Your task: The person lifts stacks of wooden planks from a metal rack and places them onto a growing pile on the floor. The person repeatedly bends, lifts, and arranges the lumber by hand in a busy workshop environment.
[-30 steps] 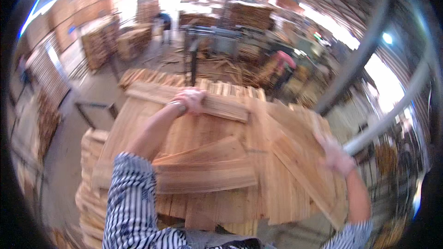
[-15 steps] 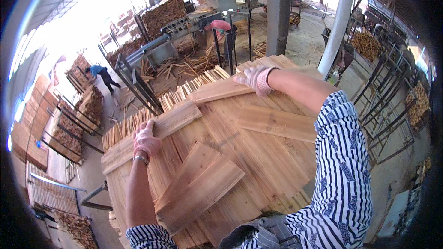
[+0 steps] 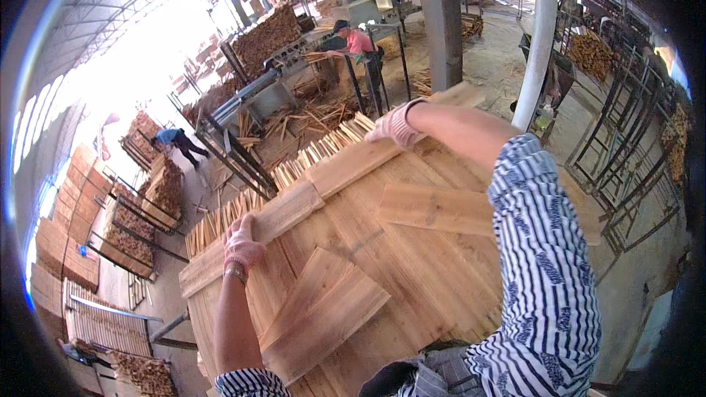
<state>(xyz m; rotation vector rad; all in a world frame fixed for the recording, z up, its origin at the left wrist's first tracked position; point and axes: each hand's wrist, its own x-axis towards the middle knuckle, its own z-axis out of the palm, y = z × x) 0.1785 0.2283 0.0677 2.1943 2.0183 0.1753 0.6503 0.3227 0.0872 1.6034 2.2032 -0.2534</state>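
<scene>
Two planks lie end to end along the far edge of a broad stack of wooden boards (image 3: 412,272). My left hand (image 3: 243,244), in a pale pink knit glove, grips the left plank (image 3: 288,211), fingers reaching over its far side. On the right plank (image 3: 349,167), my gloved right hand (image 3: 396,126) is closed over the far edge, partly hiding it. The planks' inner ends meet between my hands. Nearer me, two loose boards (image 3: 327,323) lie aslant, one overlapping the other. Another loose board (image 3: 434,207) extends under my right forearm.
Thin wood strips (image 3: 323,151) stick out beyond the stack's far edge. Black metal posts (image 3: 235,158) stand just behind it, and a grey pillar (image 3: 441,22) rises farther back. A co-worker in pink (image 3: 359,44) handles sticks by a machine; another in blue (image 3: 173,138) bends at left.
The right plank has come nearer and into line with the left one, its end now against it. My right hand moved with it. The co-worker in pink has straightened up, holding sticks.
</scene>
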